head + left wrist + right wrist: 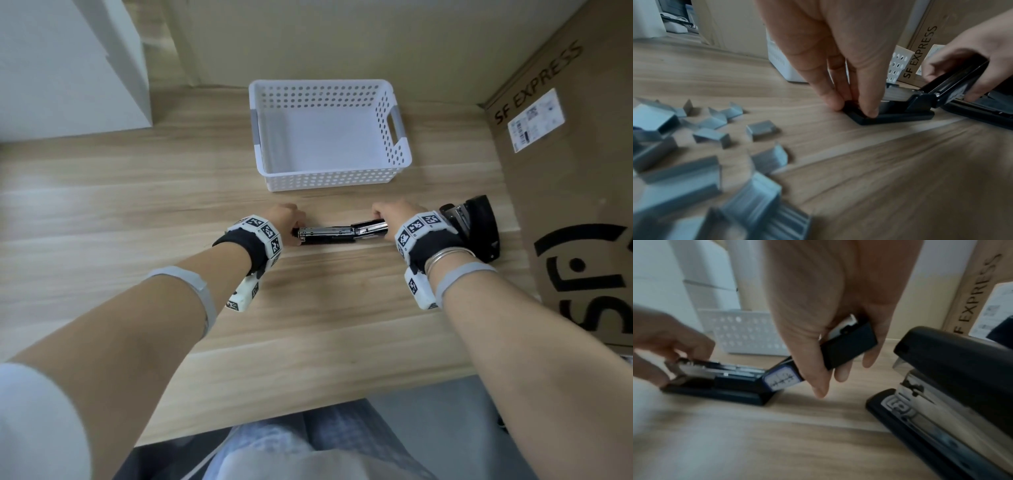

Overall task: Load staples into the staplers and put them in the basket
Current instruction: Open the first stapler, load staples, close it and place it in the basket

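From the head view, the white basket holds nothing, so no stapler is put away. The open stapler lies on the table just before the basket; the left hand pinches its front end, and the right hand grips the raised cover. A second, bigger stapler waits behind the right wrist, near the cardboard box.

The left wrist view shows fingertips pressing the base down, with loose staple strips scattered nearby; I can't tell whether the channel is loaded.

In the right wrist view, fingers curl round the cover. Nothing blocks the way to the basket.
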Tool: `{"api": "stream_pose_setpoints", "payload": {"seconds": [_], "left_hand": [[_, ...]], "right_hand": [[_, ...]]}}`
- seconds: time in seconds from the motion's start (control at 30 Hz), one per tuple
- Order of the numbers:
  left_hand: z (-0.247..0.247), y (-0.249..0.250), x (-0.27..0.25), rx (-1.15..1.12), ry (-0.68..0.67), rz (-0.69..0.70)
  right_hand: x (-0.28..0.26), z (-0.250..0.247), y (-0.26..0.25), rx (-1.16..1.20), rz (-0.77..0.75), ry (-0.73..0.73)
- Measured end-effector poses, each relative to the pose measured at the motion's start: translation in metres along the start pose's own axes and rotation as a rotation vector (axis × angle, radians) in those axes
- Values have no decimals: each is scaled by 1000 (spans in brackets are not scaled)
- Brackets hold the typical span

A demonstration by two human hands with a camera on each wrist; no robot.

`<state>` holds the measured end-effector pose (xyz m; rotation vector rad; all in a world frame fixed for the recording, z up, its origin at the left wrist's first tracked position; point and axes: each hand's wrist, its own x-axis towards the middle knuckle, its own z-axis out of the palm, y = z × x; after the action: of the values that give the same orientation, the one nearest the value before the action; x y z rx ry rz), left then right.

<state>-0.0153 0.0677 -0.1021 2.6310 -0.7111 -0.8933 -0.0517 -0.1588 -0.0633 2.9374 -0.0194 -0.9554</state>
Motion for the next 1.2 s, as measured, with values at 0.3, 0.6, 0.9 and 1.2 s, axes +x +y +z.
{"api": "stream_pose_setpoints", "payload": {"seconds": [0.3,0.6,0.9,1.2], "left_hand": [[-11,-56,-22,-10,71,-209],[-9,-71,-34,-47,45,-188],[-17,-47,-30,-192,201,7],[-18,-10,-17,-300,283,47]], "right_hand": [[13,-11,-41,109,-23,-16],[21,-16,-81,242,-79,64],[9,-12,-101,349,-186,71],[12,-20,-104,648,-165,-10]]}}
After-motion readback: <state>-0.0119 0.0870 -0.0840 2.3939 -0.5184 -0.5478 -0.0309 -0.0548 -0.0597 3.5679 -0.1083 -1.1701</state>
